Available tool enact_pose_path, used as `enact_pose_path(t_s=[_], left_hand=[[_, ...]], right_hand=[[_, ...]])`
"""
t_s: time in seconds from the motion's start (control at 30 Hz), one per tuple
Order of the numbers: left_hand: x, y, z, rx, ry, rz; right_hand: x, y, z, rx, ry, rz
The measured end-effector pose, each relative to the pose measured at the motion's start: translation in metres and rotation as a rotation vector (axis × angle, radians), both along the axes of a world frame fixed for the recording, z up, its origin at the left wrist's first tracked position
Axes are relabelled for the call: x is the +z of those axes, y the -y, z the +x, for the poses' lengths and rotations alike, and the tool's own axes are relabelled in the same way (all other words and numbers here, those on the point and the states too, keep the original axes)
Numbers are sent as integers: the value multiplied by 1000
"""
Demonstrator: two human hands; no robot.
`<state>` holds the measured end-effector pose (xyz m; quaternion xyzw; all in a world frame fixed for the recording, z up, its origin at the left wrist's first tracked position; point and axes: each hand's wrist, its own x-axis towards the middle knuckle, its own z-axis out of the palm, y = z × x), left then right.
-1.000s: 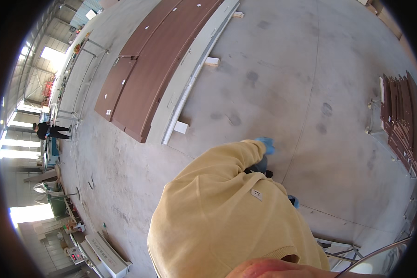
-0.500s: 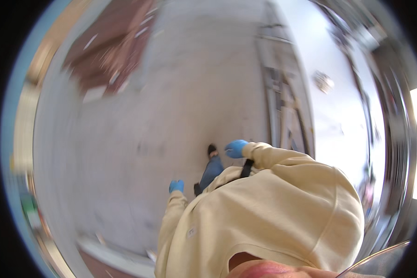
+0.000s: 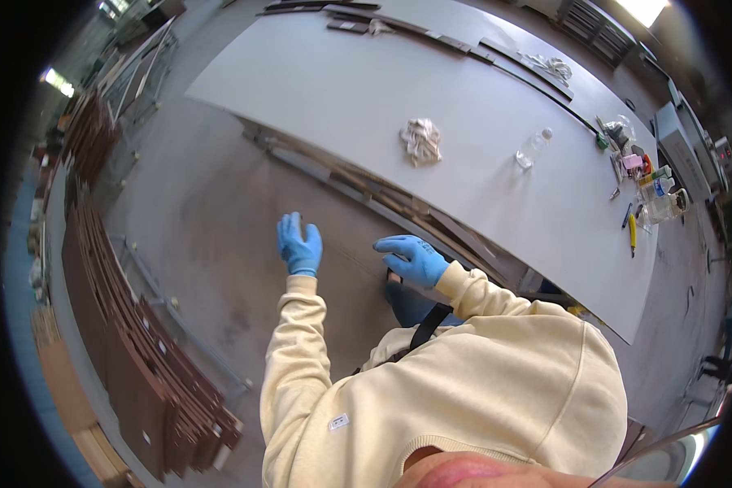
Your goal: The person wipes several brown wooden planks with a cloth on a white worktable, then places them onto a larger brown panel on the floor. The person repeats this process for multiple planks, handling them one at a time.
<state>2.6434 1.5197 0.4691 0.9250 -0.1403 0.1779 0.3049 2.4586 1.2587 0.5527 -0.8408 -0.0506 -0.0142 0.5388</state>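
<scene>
On the pale table (image 3: 301,77), back from its near edge, shows a crumpled whitish cloth (image 3: 421,142), apart from either hand. Stands beside that near edge with both hands raised in blue gloves, clear of the tabletop. Holds the left hand (image 3: 299,246) over the grey floor (image 3: 211,244), fingers pointing away from the body, thumb spread to the right, grip released and empty. Holds the right hand (image 3: 415,259) nearer the table, back of the glove showing, fingers slightly bent and pointing left, thumb apart, grip likewise released with nothing grasped. Wears a cream sweater (image 3: 464,382), sleeves reaching down to the gloves.

To the right of the cloth, shows a clear bottle (image 3: 534,148); cannot tell whether quite upright. Farther right, at the table's end, displays a cluster of small tools and containers, with a slim yellow tool (image 3: 633,236) near the edge. Toward the far side, bears long dark strips (image 3: 451,45) and a second whitish cloth (image 3: 551,67). Beneath the tabletop, reveals long boards (image 3: 398,203) lying lengthwise. Well off to the left, presents stacked brown panels (image 3: 138,350).
</scene>
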Motion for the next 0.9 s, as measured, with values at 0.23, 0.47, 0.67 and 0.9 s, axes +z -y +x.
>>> enact_pose_path(t_s=[0.23, 0.47, 0.67, 0.9], left_hand=[[3, 120, 137, -289, -132, 98], [-17, 214, 301, -457, -185, 205], [-41, 332, 444, -611, -123, 321], [-72, 416, 522, -623, -64, 330]], right_hand=[[-1, 91, 144, -324, 38, -46], [-4, 170, 254, -490, 42, -102], [-33, 246, 364, -681, -122, -129], [-54, 384, 514, -839, -23, -584]])
